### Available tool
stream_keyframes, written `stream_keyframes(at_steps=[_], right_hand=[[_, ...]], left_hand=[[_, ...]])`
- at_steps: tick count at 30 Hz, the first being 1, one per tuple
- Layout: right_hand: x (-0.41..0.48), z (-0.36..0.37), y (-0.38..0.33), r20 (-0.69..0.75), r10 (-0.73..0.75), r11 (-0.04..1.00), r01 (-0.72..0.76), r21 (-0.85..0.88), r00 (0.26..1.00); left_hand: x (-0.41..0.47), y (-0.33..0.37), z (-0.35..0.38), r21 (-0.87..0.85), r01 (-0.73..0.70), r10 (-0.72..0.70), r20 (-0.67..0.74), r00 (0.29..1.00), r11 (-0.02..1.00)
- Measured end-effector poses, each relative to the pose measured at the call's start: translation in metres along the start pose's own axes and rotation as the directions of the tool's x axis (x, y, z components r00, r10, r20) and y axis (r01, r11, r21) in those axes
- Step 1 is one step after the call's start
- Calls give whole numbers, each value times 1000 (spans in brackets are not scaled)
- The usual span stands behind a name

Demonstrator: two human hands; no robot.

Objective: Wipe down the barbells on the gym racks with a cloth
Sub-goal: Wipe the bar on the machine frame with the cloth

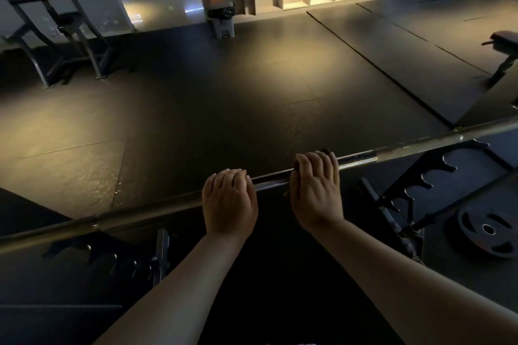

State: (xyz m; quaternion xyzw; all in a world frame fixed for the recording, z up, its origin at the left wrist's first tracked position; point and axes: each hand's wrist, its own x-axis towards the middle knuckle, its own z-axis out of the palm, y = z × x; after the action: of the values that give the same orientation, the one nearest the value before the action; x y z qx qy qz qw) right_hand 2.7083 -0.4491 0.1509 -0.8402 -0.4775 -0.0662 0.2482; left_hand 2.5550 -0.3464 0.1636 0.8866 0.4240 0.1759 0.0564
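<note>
**Now both hands are on the barbell, mid-wipe**

Leftmost, we see the rack's notched left arm (92, 252) just under the barbell (358, 159), which runs from the lower left edge up to the right edge across both rack arms. Our left hand (228, 200) sits on the middle of the shaft, fingers curled over the top, gripping bare steel. Just to its right, our right hand (316, 190) wraps the shaft too. A dark scrap peeks out past its fingertips, and we take that for the cloth (325, 152), pressed between palm and bar.

To do this step well, we judge the left hand should steady the barbell so it does not roll in the notches. The right should hold the cloth fully round the shaft and slide it toward the sleeve with firm pressure.

Further right are the rack's other arm (448, 165) and a weight plate (489, 230) on the floor. The light is dim and the cloth is nearly all covered, so its colour and size are unclear. Both barbell ends are cut off, and we cannot tell which stretches are already clean.
</note>
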Motion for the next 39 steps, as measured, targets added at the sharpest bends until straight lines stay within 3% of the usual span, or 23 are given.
stream_keyframes(at_steps=[5,11,17,19,22,24,27,31,33,36,37,39], right_hand=[[6,-11,35,85,-248,966,252,-47,965],[4,-4,20,-59,39,999,-38,25,998],[7,-13,35,84,-247,969,248,4,965],[16,-20,54,33,-197,980,197,-15,980],[19,-22,62,-53,50,999,-51,-7,997],[16,-16,43,-64,124,992,-123,19,990],[8,-8,18,-24,-56,997,57,44,998],[13,-20,47,90,-253,966,256,-31,963],[14,-25,68,61,-173,984,176,-43,983],[12,-25,65,3,67,998,-67,2,998],[12,-23,56,-9,94,996,-94,7,996],[9,-20,43,5,15,1000,-15,0,1000]], left_hand=[[2,-1,-4,24,-21,20,66,998,999],[1,0,-4,6,14,-14,58,998,1000],[4,6,-5,-35,68,-66,54,996,997],[3,5,-5,-33,61,-60,48,997,998],[2,3,-3,-26,35,-34,38,999,999],[2,3,-3,-27,34,-33,29,999,999],[3,1,0,-15,36,-36,26,999,999],[4,-1,1,24,2,-4,64,998,1000],[2,-1,-1,35,-10,7,79,997,999],[2,0,-4,28,-1,-1,92,996,1000],[3,1,-5,24,3,-6,95,995,1000],[3,3,-7,10,12,-13,90,996,1000]])
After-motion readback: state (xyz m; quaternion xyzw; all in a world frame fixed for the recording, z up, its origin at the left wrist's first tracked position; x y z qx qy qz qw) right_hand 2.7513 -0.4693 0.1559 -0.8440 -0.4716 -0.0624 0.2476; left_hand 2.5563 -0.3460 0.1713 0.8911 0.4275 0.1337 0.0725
